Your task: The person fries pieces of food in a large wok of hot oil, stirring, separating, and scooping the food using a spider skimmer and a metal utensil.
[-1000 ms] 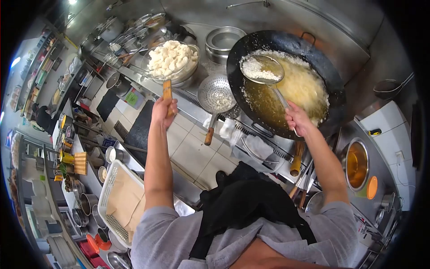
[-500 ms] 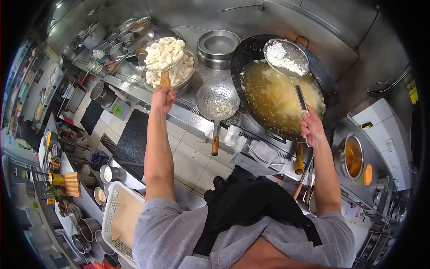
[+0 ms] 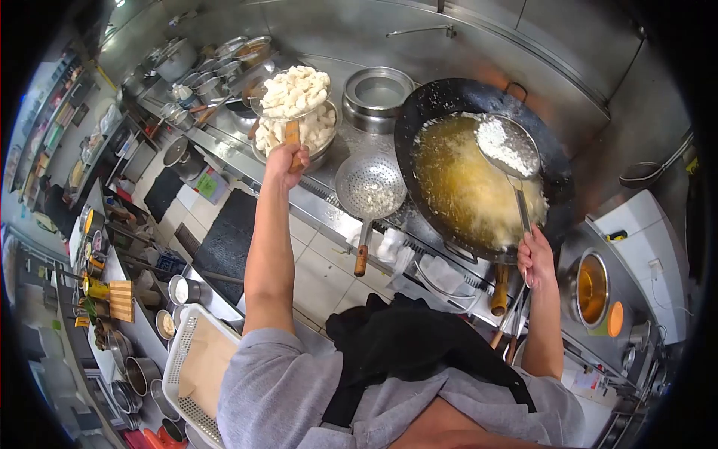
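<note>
My left hand (image 3: 286, 166) is closed around the wooden handle of a wire strainer (image 3: 292, 133) heaped with pale, whitish pieces of food (image 3: 296, 91). The strainer is above a metal bowl (image 3: 320, 159) full of similar pieces. My right hand (image 3: 535, 258) grips the metal handle of a fine-mesh skimmer (image 3: 525, 141), which carries white crumbs (image 3: 502, 145). That skimmer is over a large black wok (image 3: 419, 101) of bubbling, foaming golden oil (image 3: 456, 172). Between my arms, a perforated ladle (image 3: 351, 179) with a wooden handle rests at the counter's front edge, some white bits inside it.
A round metal pot (image 3: 362, 116) stands left of the wok, below a wall tap (image 3: 422, 32). At right sits a metal pot of orange-brown liquid (image 3: 593, 288). Behind my left elbow lies a white plastic basket (image 3: 179, 352) with brown paper inside. Pans crowd the far left counter.
The view has shifted, so most things appear slightly lower and farther right. The skimmer's mesh has come down closer to the oil. Both hands keep their grips.
</note>
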{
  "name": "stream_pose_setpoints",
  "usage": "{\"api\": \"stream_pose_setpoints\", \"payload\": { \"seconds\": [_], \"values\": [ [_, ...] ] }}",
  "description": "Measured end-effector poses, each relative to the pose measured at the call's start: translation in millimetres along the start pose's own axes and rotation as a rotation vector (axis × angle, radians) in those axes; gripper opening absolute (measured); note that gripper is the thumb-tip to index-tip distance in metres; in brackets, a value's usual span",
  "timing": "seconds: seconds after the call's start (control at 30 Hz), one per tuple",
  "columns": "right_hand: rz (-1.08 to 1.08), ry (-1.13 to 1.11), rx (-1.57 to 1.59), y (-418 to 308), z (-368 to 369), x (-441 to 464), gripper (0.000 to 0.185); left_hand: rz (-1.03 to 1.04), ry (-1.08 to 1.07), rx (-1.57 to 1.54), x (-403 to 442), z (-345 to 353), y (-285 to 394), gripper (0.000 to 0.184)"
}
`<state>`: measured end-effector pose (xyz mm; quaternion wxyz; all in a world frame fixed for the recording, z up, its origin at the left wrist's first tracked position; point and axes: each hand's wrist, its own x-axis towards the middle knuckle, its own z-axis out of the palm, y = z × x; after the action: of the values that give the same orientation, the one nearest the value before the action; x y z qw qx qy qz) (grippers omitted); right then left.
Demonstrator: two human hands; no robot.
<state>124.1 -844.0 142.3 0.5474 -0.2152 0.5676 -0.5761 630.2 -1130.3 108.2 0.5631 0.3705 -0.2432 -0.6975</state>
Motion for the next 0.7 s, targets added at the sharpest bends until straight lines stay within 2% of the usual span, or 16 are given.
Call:
{"api": "stream_pose_setpoints", "payload": {
  "seconds": [0.13,0.27,0.47,0.57,0.63,0.7],
  "values": [
    [-0.007,0.049,0.029,9,-1,9,0.045,-0.036,0.016,-0.021,41,-14,23,0.020],
    [-0.036,0.079,0.070,25,21,23,0.048,-0.066,0.011,-0.047,122,-54,65,0.013],
    [-0.046,0.236,0.189,38,84,34,0.045,-0.054,0.072,-0.035,234,-133,118,0.009],
    [-0.077,0.273,0.203,36,109,39,0.043,-0.131,0.095,-0.032,293,-190,129,0.008],
    [-0.114,0.361,0.203,33,133,38,0.043,-0.201,0.094,-0.077,321,-214,136,0.009],
    [-0.140,0.366,0.198,31,147,36,0.044,-0.185,0.086,-0.026,332,-219,137,0.009]
  ]
}}
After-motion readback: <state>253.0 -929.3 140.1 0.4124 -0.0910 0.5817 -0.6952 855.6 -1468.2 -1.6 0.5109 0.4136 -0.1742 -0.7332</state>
